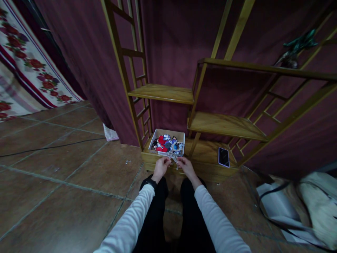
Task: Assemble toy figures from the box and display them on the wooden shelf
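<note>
One view, head. Holding a clear, crinkled piece (173, 156) between left hand (161, 166) and right hand (186, 167), fingertips of each pinched narrow at opposite sides of it. Just beyond the fingertips: open box (179, 136) of small colourful figures (167, 144); whether touching the piece, cannot tell. Well apart, right of the right-hand fingers: phone (223, 157). Judged light and thin, probably plastic: slick, flexible, easily creased; exact shape too small to make out. Best taken by opposite edges, light pinch, with the middle left free of squeezing.
</note>
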Demonstrator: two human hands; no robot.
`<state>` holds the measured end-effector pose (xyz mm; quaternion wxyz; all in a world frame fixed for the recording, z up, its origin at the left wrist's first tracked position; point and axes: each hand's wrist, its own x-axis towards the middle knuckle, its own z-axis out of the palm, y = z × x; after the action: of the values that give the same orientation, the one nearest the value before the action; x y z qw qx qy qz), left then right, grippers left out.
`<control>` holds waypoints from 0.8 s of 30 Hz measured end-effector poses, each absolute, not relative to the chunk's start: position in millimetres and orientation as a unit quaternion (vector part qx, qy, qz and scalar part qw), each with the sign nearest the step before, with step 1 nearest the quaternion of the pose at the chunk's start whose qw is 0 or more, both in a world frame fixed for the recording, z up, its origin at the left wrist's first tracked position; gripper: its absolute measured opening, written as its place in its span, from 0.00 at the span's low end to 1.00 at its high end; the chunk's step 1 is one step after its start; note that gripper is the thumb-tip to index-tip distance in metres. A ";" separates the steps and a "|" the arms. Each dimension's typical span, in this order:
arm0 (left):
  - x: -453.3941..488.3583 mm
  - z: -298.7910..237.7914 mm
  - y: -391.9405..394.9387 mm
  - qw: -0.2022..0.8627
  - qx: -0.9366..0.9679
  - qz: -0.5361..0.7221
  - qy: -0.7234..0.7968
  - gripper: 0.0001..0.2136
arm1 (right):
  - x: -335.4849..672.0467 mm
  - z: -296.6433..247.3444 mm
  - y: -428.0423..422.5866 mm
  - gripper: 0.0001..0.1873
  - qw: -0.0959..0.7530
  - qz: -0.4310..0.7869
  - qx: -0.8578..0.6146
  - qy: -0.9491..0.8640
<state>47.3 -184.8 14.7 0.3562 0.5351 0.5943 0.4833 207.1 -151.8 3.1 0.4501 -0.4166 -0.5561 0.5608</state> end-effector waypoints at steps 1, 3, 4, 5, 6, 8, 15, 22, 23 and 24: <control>47.5 14.4 -184.6 0.364 0.535 0.484 0.590 0.06 | 206.4 2.6 -152.1 0.15 0.449 0.564 -0.412 -0.557; 47.7 13.3 -183.7 0.380 0.531 0.489 0.579 0.06 | 204.7 2.7 -152.9 0.15 0.450 0.567 -0.407 -0.556; 47.6 12.9 -183.1 0.390 0.527 0.493 0.572 0.07 | 204.0 3.4 -153.5 0.15 0.452 0.569 -0.407 -0.554; 47.6 12.6 -182.6 0.402 0.521 0.498 0.565 0.08 | 203.5 4.4 -154.1 0.15 0.454 0.570 -0.408 -0.551; 47.4 12.7 -182.1 0.416 0.512 0.503 0.558 0.08 | 203.2 5.8 -154.8 0.15 0.454 0.571 -0.407 -0.549; 47.1 14.0 -181.4 0.446 0.496 0.510 0.543 0.10 | 203.1 9.3 -156.1 0.15 0.450 0.575 -0.402 -0.554; 47.4 19.2 -181.0 0.522 0.456 0.512 0.507 0.15 | 202.2 13.0 -157.2 0.12 0.417 0.594 -0.341 -0.597; 47.4 19.9 -180.6 0.542 0.453 0.514 0.487 0.15 | 201.7 9.7 -157.1 0.11 0.412 0.553 -0.366 -0.625; 47.0 19.9 -180.6 0.540 0.456 0.513 0.487 0.15 | 202.0 10.8 -157.5 0.12 0.409 0.551 -0.367 -0.629; 46.7 19.9 -180.5 0.538 0.457 0.513 0.488 0.15 | 202.3 11.8 -157.9 0.12 0.408 0.550 -0.366 -0.631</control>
<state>46.7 -180.5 19.9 0.5380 0.4574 0.4875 0.5135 202.3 -157.9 11.8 0.4075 -0.3659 -0.6306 0.5499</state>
